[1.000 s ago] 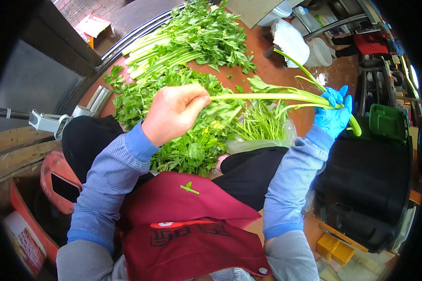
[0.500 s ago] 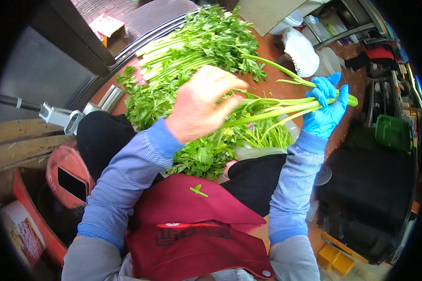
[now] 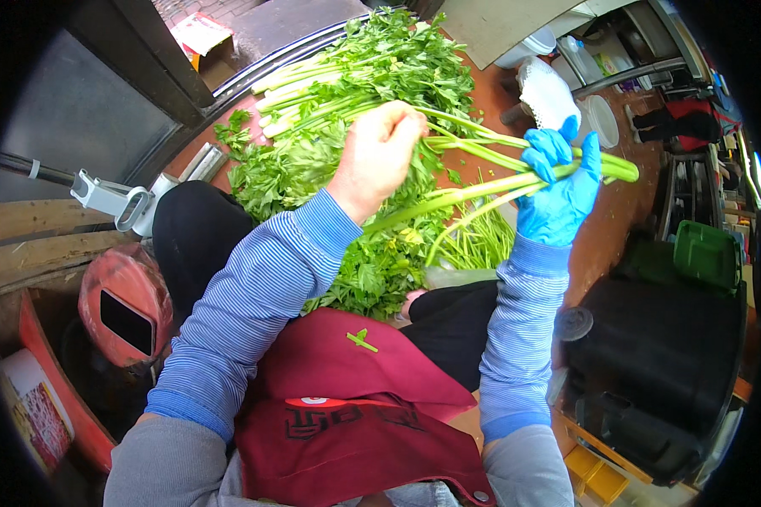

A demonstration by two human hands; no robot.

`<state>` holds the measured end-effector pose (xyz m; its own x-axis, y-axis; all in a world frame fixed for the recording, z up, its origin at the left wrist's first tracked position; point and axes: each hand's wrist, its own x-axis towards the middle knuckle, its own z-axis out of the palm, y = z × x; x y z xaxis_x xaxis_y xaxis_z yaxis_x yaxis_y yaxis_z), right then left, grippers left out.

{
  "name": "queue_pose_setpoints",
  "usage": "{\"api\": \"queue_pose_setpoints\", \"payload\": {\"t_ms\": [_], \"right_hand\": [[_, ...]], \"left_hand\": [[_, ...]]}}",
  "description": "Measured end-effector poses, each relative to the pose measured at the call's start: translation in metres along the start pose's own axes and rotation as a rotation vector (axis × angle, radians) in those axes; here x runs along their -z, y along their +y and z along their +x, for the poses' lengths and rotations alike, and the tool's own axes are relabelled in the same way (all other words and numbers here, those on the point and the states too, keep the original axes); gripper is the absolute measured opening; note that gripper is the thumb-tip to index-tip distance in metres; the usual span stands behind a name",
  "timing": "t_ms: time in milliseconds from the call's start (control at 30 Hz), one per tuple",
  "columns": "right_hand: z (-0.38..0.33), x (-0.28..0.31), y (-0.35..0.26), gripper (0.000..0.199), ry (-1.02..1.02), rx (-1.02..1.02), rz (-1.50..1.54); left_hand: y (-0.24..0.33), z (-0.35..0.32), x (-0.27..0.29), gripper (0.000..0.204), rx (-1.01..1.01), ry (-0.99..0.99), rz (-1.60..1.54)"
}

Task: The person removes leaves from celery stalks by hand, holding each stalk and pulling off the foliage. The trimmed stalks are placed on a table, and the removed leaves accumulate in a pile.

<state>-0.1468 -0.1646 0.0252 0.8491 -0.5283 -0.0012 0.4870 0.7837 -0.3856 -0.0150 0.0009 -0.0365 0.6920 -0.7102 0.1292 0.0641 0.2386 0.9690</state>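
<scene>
My right hand (image 3: pixel 566 182), in a blue glove, is closed round a bunch of celery (image 3: pixel 461 194) near its root end, which sticks out to the right. The stalks run leftward in front of me, their leafy ends partly behind my left arm. My bare left hand (image 3: pixel 376 156) is pinched at an upper stalk of this bunch; its fingertips partly hide what they grip. Beyond lies a pile of leafy celery (image 3: pixel 406 72), pale stalk ends to the left. Below the held bunch are loose leaves (image 3: pixel 372 275) and thin green stalks (image 3: pixel 478 241).
A phone (image 3: pixel 128 323) rests on a red object at my left. To the right stand a large black bin (image 3: pixel 651 363) and a green container (image 3: pixel 707 255). White tubs (image 3: pixel 599 121) sit at the far right, with a person in red (image 3: pixel 693 125) beyond. A celery scrap (image 3: pixel 362 340) lies on my apron.
My left hand has gone from spread fingers to a pinch at the upper stalk, moving slightly right and up. My right hand has shifted a little left with the bunch.
</scene>
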Motion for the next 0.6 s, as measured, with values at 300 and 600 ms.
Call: {"api": "queue_pose_setpoints", "payload": {"t_ms": [300, 600], "right_hand": [[0.004, 0.003, -0.008, 0.034, 0.114, 0.092, -0.153], [-0.019, 0.01, -0.059, 0.026, -0.004, 0.226, 0.038]], "left_hand": [[-0.006, -0.013, 0.008, 0.006, -0.525, -0.185, 0.86], [0.007, -0.034, 0.047, 0.01, -0.32, -0.146, 0.952]]}}
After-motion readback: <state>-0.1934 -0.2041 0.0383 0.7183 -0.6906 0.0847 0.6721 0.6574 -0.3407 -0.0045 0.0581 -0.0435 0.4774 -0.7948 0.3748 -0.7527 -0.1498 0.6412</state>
